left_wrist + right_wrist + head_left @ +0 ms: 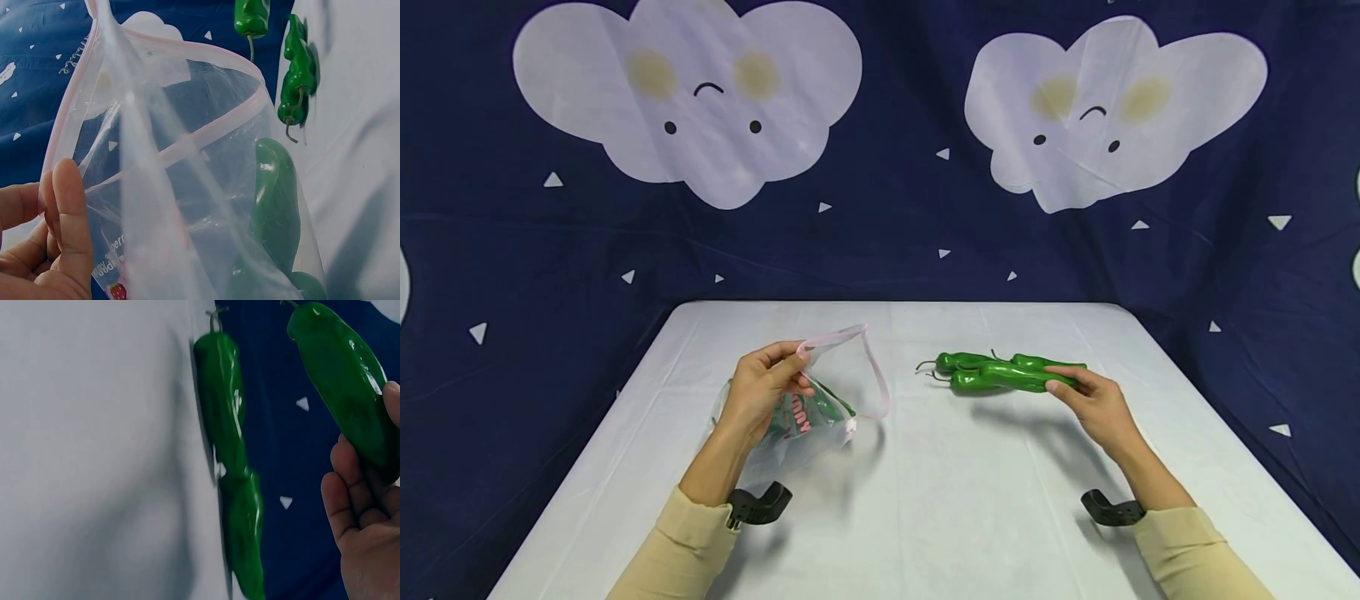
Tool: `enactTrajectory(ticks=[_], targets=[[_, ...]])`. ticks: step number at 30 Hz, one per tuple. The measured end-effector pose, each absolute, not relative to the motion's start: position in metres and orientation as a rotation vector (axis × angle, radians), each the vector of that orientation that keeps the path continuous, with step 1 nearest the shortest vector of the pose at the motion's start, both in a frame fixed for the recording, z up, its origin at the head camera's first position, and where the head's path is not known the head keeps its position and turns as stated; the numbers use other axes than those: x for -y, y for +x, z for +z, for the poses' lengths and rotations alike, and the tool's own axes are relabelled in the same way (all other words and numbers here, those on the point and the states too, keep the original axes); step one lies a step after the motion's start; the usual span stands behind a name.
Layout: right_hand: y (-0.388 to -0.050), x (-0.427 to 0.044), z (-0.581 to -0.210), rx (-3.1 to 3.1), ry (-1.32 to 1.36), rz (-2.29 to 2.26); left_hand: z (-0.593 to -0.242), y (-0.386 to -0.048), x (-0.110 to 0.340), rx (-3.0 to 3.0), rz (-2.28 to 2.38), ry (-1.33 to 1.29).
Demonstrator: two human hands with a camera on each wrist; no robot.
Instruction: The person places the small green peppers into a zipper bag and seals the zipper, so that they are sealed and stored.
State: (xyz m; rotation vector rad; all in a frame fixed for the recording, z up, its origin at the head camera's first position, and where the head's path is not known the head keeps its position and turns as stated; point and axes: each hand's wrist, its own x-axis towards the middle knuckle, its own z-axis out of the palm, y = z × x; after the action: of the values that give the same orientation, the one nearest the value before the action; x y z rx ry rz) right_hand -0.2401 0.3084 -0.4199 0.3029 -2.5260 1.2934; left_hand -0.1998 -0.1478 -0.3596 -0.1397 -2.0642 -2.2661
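Observation:
A clear plastic bag [790, 450] with a pink-edged top hangs from my left hand [760, 387], which pinches its rim between thumb and fingers. Its mouth gapes, and pink lettering shows on the side. Inside lies a green pepper [275, 206], seen through the film; how many are in there I cannot tell. My right hand [1093, 408] grips another green pepper [1015, 377] by the end away from its stem, held above the table to the right of the bag. Behind it, two peppers [219, 400] lie end to end on the white tabletop.
The white-covered table [940, 500] runs back to a dark blue cloth [895, 250] with pale clouds and small triangles. A black band with a camera mount [760, 504] sits on the left wrist, and a similar mount [1112, 508] on the right.

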Motion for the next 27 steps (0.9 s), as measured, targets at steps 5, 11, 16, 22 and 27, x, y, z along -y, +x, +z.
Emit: enactTrajectory(ticks=[5, 11, 16, 22, 27], targets=[[-0.236, -0.295, -0.414, 2.516, 0.312, 1.340, -0.360, -0.200, 0.148, 2.071, -2.261, -0.133], [-0.231, -0.280, -0.406, 2.475, 0.362, 1.424, -0.360, -0.200, 0.147, 2.072, -2.262, -0.126], [-0.227, -0.268, -0.399, 2.468, 0.368, 1.462, -0.360, -0.200, 0.147, 2.072, -2.261, -0.123], [-0.224, -0.257, -0.395, 2.476, 0.370, 1.476, -0.361, -0.200, 0.148, 2.068, -2.257, -0.131], [-0.224, -0.247, -0.395, 2.459, 0.397, 1.523, -0.361, -0.200, 0.148, 2.071, -2.258, -0.128]])
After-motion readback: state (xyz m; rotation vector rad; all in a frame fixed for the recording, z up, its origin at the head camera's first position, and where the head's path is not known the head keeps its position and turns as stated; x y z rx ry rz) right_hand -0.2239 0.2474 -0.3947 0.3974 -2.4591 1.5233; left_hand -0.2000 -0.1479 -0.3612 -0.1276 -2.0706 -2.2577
